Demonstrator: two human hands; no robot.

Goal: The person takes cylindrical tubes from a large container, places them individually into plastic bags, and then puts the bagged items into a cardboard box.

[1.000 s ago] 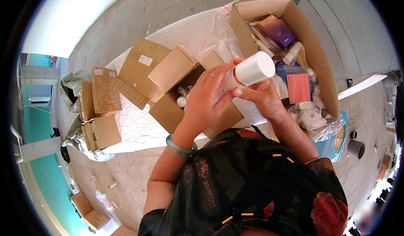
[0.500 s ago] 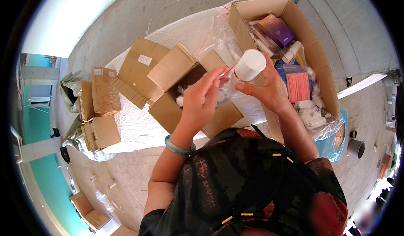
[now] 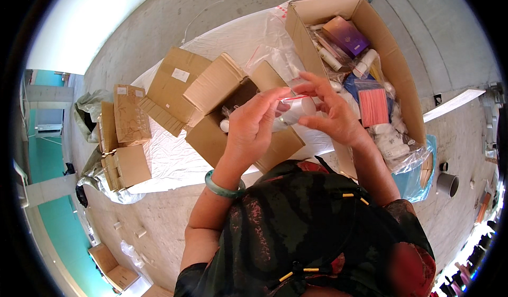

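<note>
The white cylindrical plastic bottle has dropped from upright to lying sideways between both hands, now inside a clear plastic bag with a red strip. The left hand pinches the bag's top edge above the open brown cardboard box. The right hand cups the bottle, fingers curled, beside the large cardboard carton of packaged goods.
</note>
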